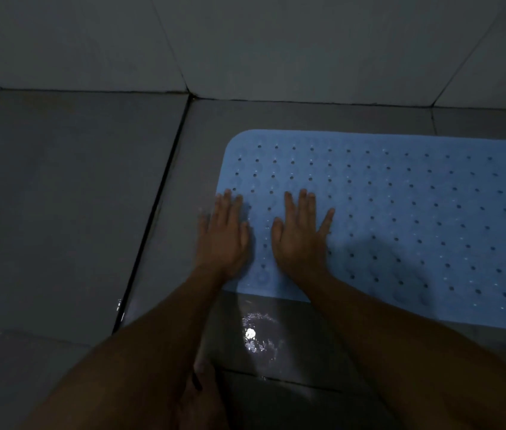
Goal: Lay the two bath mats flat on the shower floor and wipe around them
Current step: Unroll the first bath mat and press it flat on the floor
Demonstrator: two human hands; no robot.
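A light blue rubber bath mat [400, 212] dotted with small holes lies flat on the grey tiled shower floor [202, 144], running off the right edge of the view. My left hand [223, 234] rests palm down on the mat's left edge, fingers spread, partly over the bare tile. My right hand [301, 234] presses flat on the mat just beside it, fingers apart. Neither hand holds anything. Only one mat is in view.
A wet, glinting patch [255, 333] shines on the floor just in front of the mat. A dark grout line [158, 209] runs diagonally to the left. Grey tiled walls [245, 41] rise behind the mat. The scene is dim.
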